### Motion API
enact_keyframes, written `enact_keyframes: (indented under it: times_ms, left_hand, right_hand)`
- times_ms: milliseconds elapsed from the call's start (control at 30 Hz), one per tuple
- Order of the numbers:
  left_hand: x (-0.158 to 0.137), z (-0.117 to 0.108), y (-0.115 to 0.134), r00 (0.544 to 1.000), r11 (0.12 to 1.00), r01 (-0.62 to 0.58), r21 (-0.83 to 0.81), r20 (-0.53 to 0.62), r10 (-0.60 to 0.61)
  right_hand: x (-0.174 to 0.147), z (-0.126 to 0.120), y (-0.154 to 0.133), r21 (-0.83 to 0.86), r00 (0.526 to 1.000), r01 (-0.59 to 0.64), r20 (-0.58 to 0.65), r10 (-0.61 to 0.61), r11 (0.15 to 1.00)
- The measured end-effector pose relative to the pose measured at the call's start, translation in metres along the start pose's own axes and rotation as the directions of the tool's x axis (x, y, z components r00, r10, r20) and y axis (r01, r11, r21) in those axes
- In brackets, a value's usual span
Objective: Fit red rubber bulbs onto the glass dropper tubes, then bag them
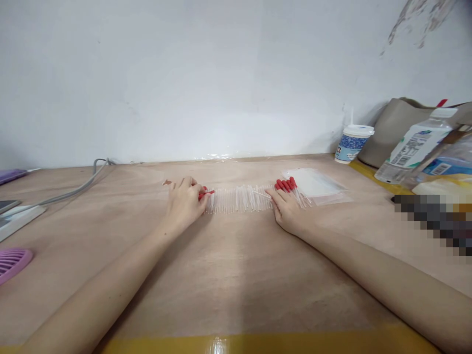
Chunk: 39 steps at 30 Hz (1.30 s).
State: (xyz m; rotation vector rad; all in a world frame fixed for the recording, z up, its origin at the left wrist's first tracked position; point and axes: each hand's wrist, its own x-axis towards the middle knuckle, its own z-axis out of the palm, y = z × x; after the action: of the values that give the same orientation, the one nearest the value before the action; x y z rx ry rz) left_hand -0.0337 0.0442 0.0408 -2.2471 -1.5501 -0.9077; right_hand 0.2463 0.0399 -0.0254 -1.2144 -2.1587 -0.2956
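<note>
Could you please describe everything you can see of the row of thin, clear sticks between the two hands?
The row of thin, clear, plastic-looking sticks lies flat on the brown wood-grain tabletop, side by side, pointing roughly away from the person, whitish in places. The bare left hand is at its left end, the bare right hand at its right, where one whitish stick slants across it. Small red pieces show at both ends. The sticks' tips are too small to make out clearly.

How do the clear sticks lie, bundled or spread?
Spread: the clear sticks form a wide row on the table, side by side between left hand and right hand.
</note>
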Motion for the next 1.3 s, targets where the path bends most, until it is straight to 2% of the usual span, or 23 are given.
enact_keyframes:
  times_ms: [67,133,267,367,533,700,1033,1133,1300]
  left_hand:
    - [-0.006,0.001,0.019,0.999,0.988,-0.020,-0.151,0.026,0.024]
    - [-0.014,0.004,0.036,0.991,0.956,-0.030,-0.291,0.115,0.066]
    - [-0.031,0.017,0.051,0.958,0.904,-0.005,-0.427,0.257,0.126]
    - [-0.036,0.025,0.051,0.954,0.887,0.019,-0.462,0.275,0.123]
    - [-0.035,0.031,0.052,0.934,0.876,-0.011,-0.481,0.307,0.181]
    - [-0.035,0.033,0.053,0.955,0.850,0.012,-0.527,0.260,0.147]
    - [-0.034,0.033,0.054,0.964,0.837,0.006,-0.547,0.226,0.141]
    - [-0.034,0.034,0.054,0.958,0.810,0.046,-0.585,0.255,0.130]
    - [-0.034,0.034,0.054,0.942,0.760,0.054,-0.647,0.285,0.176]
  right_hand:
    - [-0.001,-0.001,0.000,-0.029,1.000,0.016,0.013,-0.016,0.999]
    - [-0.001,-0.003,-0.001,-0.048,1.000,0.005,0.020,-0.004,0.999]
    - [-0.003,-0.008,-0.005,-0.053,0.999,-0.026,0.037,0.028,0.998]
    - [-0.003,-0.010,-0.010,-0.042,0.999,-0.010,0.049,0.012,0.999]
    - [-0.004,-0.013,-0.019,-0.027,0.996,0.059,0.065,-0.057,0.998]
    - [-0.006,-0.016,-0.025,0.036,0.990,0.116,0.082,-0.118,0.993]
    - [-0.007,-0.016,-0.027,0.116,0.988,0.117,0.083,-0.127,0.986]
    - [-0.007,-0.015,-0.028,0.186,0.985,0.126,0.091,-0.145,0.974]
    - [-0.005,-0.014,-0.029,0.356,0.982,0.136,0.074,-0.172,0.925]
